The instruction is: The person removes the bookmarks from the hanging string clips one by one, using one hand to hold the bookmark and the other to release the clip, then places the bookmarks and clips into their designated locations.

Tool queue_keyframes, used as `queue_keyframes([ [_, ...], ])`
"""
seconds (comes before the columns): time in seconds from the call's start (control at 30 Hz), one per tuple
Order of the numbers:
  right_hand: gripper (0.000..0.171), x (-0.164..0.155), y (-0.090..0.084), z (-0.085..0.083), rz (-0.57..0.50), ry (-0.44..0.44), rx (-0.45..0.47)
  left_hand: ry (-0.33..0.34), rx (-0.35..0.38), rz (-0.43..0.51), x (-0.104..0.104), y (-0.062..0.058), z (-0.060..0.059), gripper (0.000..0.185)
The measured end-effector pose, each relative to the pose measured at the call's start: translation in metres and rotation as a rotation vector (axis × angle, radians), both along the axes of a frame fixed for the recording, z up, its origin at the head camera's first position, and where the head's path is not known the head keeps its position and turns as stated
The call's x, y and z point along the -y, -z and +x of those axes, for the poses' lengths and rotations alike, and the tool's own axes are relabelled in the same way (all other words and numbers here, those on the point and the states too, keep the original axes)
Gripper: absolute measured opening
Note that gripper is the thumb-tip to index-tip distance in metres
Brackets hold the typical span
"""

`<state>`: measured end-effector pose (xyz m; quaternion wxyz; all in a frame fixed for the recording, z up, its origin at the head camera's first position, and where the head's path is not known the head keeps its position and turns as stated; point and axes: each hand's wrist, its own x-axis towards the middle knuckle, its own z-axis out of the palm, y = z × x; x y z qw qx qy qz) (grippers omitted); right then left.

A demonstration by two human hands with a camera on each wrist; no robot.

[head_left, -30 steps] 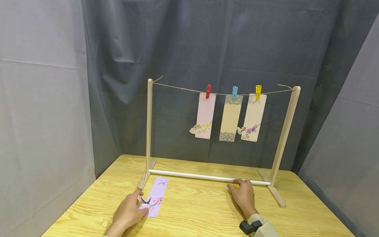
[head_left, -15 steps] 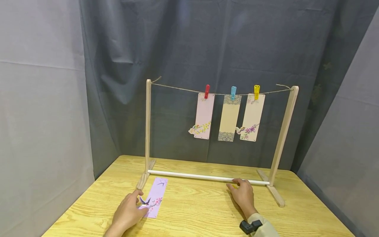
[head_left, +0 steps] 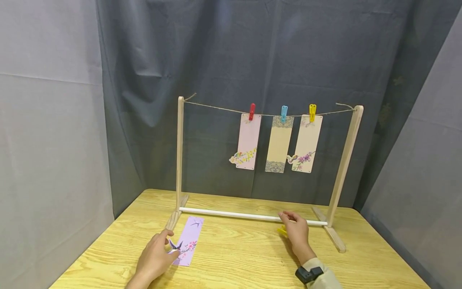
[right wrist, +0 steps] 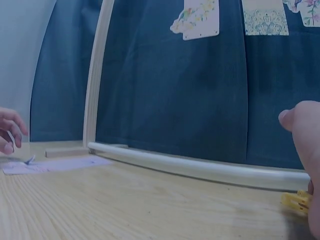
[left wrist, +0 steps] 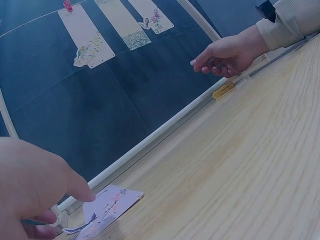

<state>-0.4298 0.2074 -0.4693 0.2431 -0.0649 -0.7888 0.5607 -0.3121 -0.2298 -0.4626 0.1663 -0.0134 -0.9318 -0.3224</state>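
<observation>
A lilac bookmark point(head_left: 193, 235) with a swallow and pink blossoms lies flat on the table at the left. My left hand point(head_left: 153, 257) is over its lower left edge, fingers loosely bent, thumb overlapping it in the head view. Whether the thumb touches it I cannot tell; the right wrist view shows that hand point(right wrist: 11, 130) slightly above the table. On the right, a yellow clothespin point(left wrist: 223, 91) lies near the white rod point(head_left: 231, 214). My right hand point(head_left: 297, 237) hovers just above and beside that clothespin, thumb and fingers loosely curled around nothing.
A wooden stand point(head_left: 179, 160) carries a string between two posts. Three bookmarks hang from it: pink under a red clothespin point(head_left: 252, 111), tan under a blue clothespin point(head_left: 284, 113), cream under a yellow one. Dark cloth point(head_left: 216, 60) closes off the back.
My right hand has risen slightly off the yellow clothespin, leaving more of it showing on the table. My left hand and the lilac bookmark have hardly moved.
</observation>
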Motion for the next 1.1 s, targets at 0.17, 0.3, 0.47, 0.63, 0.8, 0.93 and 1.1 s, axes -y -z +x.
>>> queue_keyframes([
  [0.17,0.045,0.001,-0.009,0.003,-0.147,-0.035,-0.03,-0.008,-0.01,-0.001,-0.001,-0.001,-0.002,0.056],
  [0.3,0.054,0.0,-0.017,0.006,-0.292,-0.116,0.004,0.001,-0.027,0.008,-0.002,-0.001,-0.002,0.057],
  [0.47,0.057,0.001,-0.028,0.007,-0.456,-0.23,0.006,0.005,-0.045,0.026,-0.004,-0.001,-0.002,0.057],
  [0.63,0.044,0.005,-0.04,0.009,-0.544,-0.34,-0.021,0.018,-0.059,0.045,-0.004,-0.002,-0.001,0.056],
  [0.8,0.026,0.007,-0.054,0.014,-0.545,-0.412,-0.066,0.024,-0.077,0.056,-0.005,-0.002,-0.001,0.056],
  [0.93,0.016,0.01,-0.065,0.018,-0.535,-0.434,-0.094,0.031,-0.078,0.071,-0.006,-0.001,-0.001,0.055],
  [1.1,0.018,0.014,-0.074,0.022,-0.509,-0.443,-0.123,0.036,-0.079,0.083,-0.007,0.0,-0.001,0.054],
])
